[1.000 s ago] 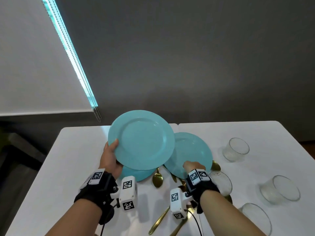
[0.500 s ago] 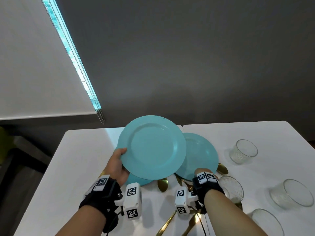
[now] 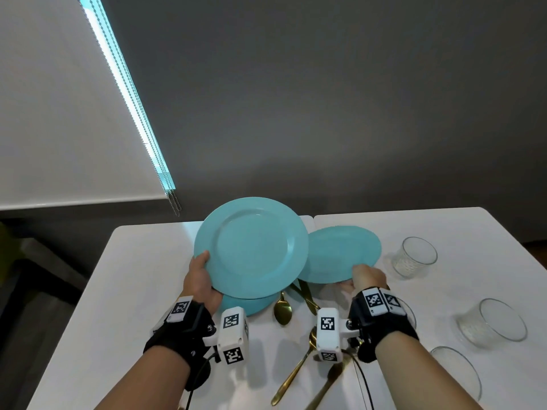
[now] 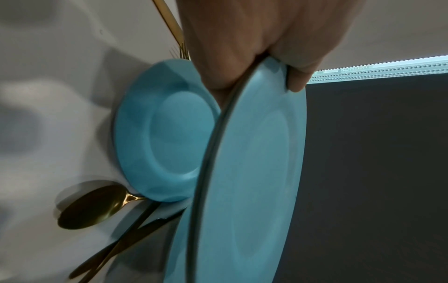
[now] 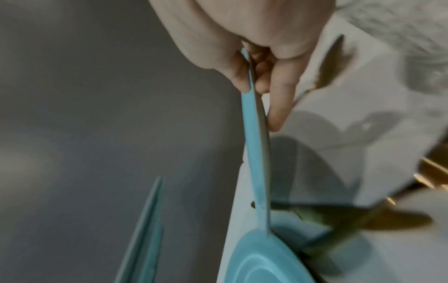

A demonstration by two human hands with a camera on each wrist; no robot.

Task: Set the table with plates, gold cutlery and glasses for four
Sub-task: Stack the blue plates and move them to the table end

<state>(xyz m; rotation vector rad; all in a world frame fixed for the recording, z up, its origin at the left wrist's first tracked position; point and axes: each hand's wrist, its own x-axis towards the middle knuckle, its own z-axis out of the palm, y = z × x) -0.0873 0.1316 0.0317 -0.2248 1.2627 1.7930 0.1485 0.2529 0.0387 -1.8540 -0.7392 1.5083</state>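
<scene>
My left hand [image 3: 201, 272] grips the left rim of a turquoise plate [image 3: 251, 247] and holds it tilted above the white table [image 3: 142, 291]. In the left wrist view, the thumb and fingers pinch that plate [image 4: 254, 172]. My right hand [image 3: 365, 275] pinches the near rim of a second turquoise plate [image 3: 340, 253], raised off the table; this plate [image 5: 255, 153] shows edge-on in the right wrist view. A third plate [image 3: 254, 303] lies flat under the left one. Gold spoons [image 3: 282, 309] and other gold cutlery [image 3: 296, 377] lie between my wrists.
Several clear glasses stand on the right side of the table: one far [image 3: 414, 255], one at mid right [image 3: 494, 324], one near [image 3: 455, 371]. Another sits partly hidden behind my right wrist. A grey wall and a window blind [image 3: 59, 113] lie beyond the far edge.
My right hand has moved right and up with its plate, which now hangs flatter and clear of the cutlery. The left plate has shifted slightly right.
</scene>
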